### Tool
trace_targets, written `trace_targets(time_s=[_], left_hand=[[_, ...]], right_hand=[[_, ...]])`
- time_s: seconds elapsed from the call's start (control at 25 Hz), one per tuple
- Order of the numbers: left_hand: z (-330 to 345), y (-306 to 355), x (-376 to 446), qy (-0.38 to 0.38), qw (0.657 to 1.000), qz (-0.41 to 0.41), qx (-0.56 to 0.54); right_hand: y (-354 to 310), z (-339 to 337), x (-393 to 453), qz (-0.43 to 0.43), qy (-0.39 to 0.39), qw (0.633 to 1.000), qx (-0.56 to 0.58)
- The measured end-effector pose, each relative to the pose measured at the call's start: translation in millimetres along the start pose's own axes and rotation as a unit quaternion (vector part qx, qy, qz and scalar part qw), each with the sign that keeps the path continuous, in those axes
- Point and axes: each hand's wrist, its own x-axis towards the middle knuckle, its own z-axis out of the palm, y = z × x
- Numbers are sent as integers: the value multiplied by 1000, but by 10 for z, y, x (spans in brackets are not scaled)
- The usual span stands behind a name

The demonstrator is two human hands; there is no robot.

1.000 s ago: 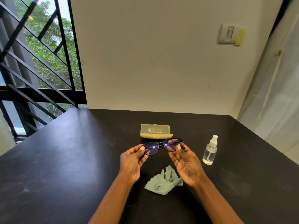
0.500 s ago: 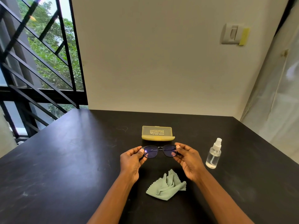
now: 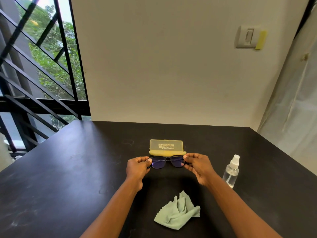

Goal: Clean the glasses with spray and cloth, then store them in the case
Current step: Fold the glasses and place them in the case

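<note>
Dark-framed glasses (image 3: 167, 161) with bluish lenses are held between both hands just in front of the yellow case (image 3: 166, 147). My left hand (image 3: 137, 169) pinches the left end of the frame and my right hand (image 3: 198, 166) pinches the right end. The case stands open, its translucent lid tipped back toward the wall. A crumpled pale green cloth (image 3: 178, 212) lies on the table nearer to me, between my forearms. To the right of my right hand, a small clear spray bottle (image 3: 231, 171) with a white nozzle stands upright.
Everything sits on a black table (image 3: 68, 169) that meets a beige wall at the back. A barred window is at the left and a pale curtain (image 3: 295, 109) hangs at the right.
Both hands have carried the glasses away from me toward the open case. The frame now sits lower, close to the case's front edge. Cloth and bottle have not moved.
</note>
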Motion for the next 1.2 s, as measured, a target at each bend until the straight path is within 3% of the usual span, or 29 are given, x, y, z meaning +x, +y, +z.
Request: trace_targets(time_s=[0.48, 0.96, 1.2], left_hand=[[315, 445, 469, 5, 983, 127, 129], [364, 346, 655, 19, 961, 132, 241], [359, 280, 648, 18, 965, 120, 232]], right_hand=[[-349, 85, 523, -69, 51, 987, -138], [-230, 113, 675, -91, 79, 967, -226], [-208, 68, 696, -106, 71, 958, -257]])
